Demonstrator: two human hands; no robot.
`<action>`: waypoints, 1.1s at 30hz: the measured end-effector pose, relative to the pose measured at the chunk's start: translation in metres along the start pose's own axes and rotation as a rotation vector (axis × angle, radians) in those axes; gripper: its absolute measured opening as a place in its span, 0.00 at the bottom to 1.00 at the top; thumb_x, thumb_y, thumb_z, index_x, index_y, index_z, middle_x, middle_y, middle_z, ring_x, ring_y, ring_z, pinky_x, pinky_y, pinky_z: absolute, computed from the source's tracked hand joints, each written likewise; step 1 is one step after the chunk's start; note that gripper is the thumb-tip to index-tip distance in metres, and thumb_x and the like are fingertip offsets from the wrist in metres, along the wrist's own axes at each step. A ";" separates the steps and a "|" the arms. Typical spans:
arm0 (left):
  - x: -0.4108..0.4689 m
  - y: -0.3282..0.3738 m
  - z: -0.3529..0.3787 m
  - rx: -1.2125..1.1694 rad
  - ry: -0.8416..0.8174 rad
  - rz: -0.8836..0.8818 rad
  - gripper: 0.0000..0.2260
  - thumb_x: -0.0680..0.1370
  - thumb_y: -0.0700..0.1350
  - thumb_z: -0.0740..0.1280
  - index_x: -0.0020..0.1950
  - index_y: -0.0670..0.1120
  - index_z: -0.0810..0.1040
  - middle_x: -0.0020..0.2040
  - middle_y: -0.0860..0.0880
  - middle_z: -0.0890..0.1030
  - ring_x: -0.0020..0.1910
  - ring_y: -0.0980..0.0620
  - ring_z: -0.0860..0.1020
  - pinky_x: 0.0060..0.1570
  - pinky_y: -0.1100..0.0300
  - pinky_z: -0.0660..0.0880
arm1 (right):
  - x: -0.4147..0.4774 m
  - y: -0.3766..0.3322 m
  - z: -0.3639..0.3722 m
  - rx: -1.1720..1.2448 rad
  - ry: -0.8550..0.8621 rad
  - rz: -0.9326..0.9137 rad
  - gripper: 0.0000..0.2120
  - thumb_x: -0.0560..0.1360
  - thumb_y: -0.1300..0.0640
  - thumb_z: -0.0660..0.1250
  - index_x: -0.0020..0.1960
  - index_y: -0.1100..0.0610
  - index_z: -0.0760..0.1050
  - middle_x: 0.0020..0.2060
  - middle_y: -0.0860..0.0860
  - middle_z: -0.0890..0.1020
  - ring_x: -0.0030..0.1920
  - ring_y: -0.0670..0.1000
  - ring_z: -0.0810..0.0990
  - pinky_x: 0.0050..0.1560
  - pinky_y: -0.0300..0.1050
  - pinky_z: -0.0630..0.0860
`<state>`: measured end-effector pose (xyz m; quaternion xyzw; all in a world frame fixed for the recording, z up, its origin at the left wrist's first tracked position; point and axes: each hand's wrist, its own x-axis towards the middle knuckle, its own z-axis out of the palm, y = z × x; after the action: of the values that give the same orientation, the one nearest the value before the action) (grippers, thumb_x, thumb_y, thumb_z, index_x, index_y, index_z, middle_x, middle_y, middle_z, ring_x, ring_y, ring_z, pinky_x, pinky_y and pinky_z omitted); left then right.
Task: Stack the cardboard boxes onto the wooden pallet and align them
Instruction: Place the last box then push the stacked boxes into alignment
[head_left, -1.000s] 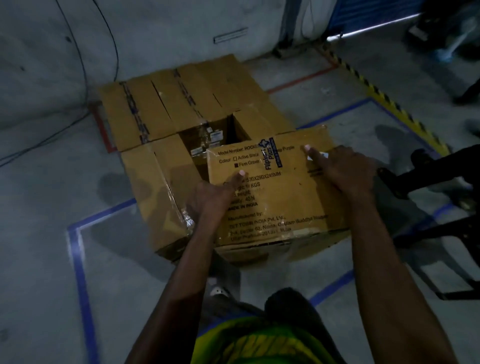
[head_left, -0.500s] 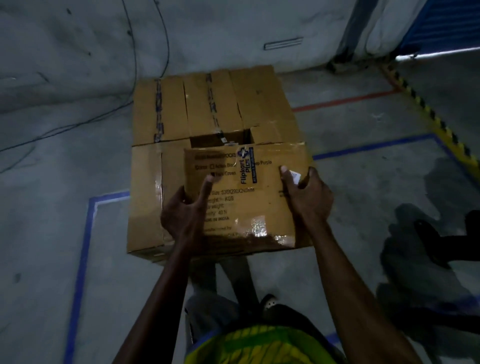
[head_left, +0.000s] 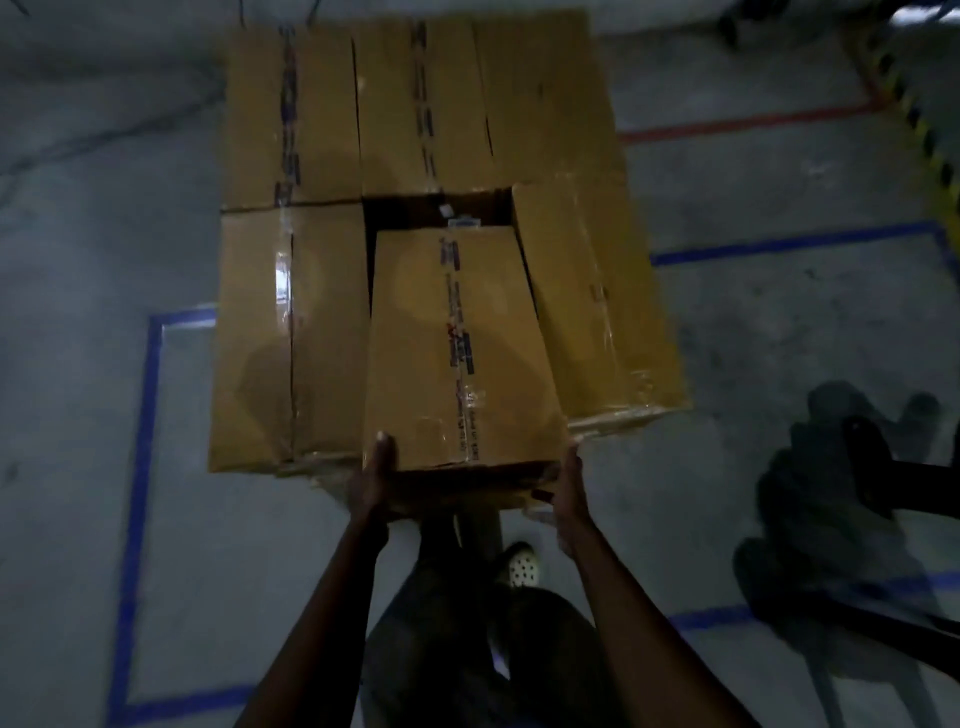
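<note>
I see a grey concrete floor (head_left: 104, 208) in dim light. Blue tape lines (head_left: 137, 493) mark a rectangle on it, a red line (head_left: 748, 122) runs at the upper right, and a yellow-black hazard stripe (head_left: 930, 140) crosses the far right corner. At the right stands a dark metal frame (head_left: 883, 483) with its shadow around it.

Both hands (head_left: 470, 480) gripping, arms extended forward.

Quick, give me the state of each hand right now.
Left hand: closed on the near left corner of the cardboard box.
Right hand: closed on the same box's near right corner.
</note>
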<state>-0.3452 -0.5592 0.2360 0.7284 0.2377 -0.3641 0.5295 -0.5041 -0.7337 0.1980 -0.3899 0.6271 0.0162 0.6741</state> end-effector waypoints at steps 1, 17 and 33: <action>0.008 -0.005 0.000 -0.026 -0.013 -0.021 0.29 0.76 0.68 0.66 0.69 0.50 0.76 0.60 0.50 0.79 0.56 0.45 0.78 0.48 0.49 0.80 | 0.004 -0.001 0.002 -0.040 0.017 -0.001 0.36 0.76 0.29 0.60 0.75 0.48 0.63 0.69 0.54 0.73 0.62 0.62 0.78 0.58 0.68 0.79; 0.111 -0.033 0.025 -0.198 0.118 -0.276 0.17 0.86 0.47 0.58 0.61 0.34 0.76 0.52 0.36 0.79 0.49 0.42 0.79 0.41 0.56 0.74 | 0.101 -0.013 0.051 -0.340 0.195 -0.037 0.37 0.80 0.46 0.68 0.81 0.59 0.55 0.76 0.59 0.66 0.74 0.61 0.68 0.69 0.52 0.69; 0.138 -0.018 0.020 -0.124 -0.085 -0.285 0.10 0.83 0.48 0.65 0.45 0.44 0.78 0.49 0.41 0.80 0.50 0.43 0.79 0.53 0.50 0.77 | 0.128 -0.027 0.063 -0.467 0.232 -0.039 0.37 0.82 0.47 0.64 0.80 0.64 0.52 0.76 0.63 0.66 0.74 0.63 0.68 0.70 0.54 0.69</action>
<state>-0.2777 -0.5780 0.1138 0.6370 0.3381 -0.4509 0.5259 -0.4102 -0.7778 0.0965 -0.5463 0.6718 0.1029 0.4895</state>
